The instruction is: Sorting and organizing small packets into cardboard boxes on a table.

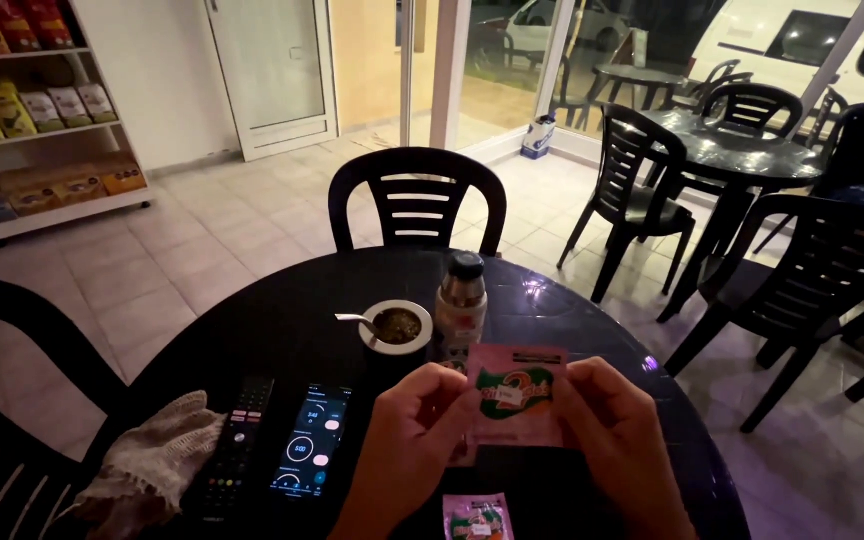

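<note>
My left hand (404, 440) and my right hand (620, 440) hold a small pink packet (514, 395) with a green and orange label, upright between them above a round black table (282, 320). Each hand pinches one side edge of it. Below it, on the table near me, lies a second smaller pink packet (477, 517). Just beyond the held packet stands a metal flask (462, 300) with a dark cap. Beside the flask is a round cup (397, 327) filled with green herb, a metal straw sticking out to its left.
A lit phone (312, 440), a black remote (235, 445) and a beige knitted cloth (152, 465) lie at the table's left. Black plastic chairs (418, 200) surround it. Another dark table (742, 150) with chairs stands at the right. Shelves of packaged goods (32, 110) line the left wall.
</note>
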